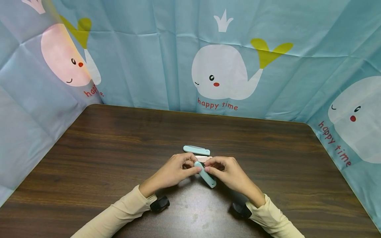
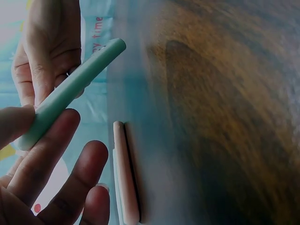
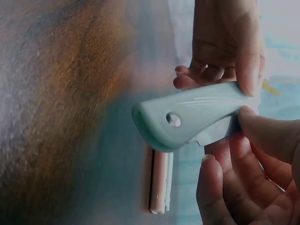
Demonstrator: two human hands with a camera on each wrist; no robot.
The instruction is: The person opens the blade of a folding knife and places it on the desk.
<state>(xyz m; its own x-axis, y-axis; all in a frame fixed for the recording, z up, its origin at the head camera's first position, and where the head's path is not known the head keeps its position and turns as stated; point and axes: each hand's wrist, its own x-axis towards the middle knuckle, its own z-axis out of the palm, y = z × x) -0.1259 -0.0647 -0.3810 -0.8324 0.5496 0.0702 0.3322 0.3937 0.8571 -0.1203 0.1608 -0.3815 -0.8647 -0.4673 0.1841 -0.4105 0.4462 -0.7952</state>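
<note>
Both hands hold a teal folding knife [image 1: 205,175] just above the dark wooden table [image 1: 104,158], near its middle front. My left hand [image 1: 194,165] pinches its far end between thumb and fingers. My right hand [image 1: 209,166] pinches the same end from the other side. The right wrist view shows the teal folding knife [image 3: 187,117] with a metal rivet and a pale blade edge showing along the handle. Under the hands a pink folding knife [image 1: 204,158] lies on the table, seen edge-on as the pink folding knife [image 2: 126,173]. The left wrist view shows the teal folding knife [image 2: 70,91] edge-on.
A second teal folding knife [image 1: 196,150] lies shut on the table just beyond the hands. A blue whale-print cloth [image 1: 220,66] walls the table at the back and both sides. Black wrist cameras [image 1: 159,204] sit at both cream sleeves.
</note>
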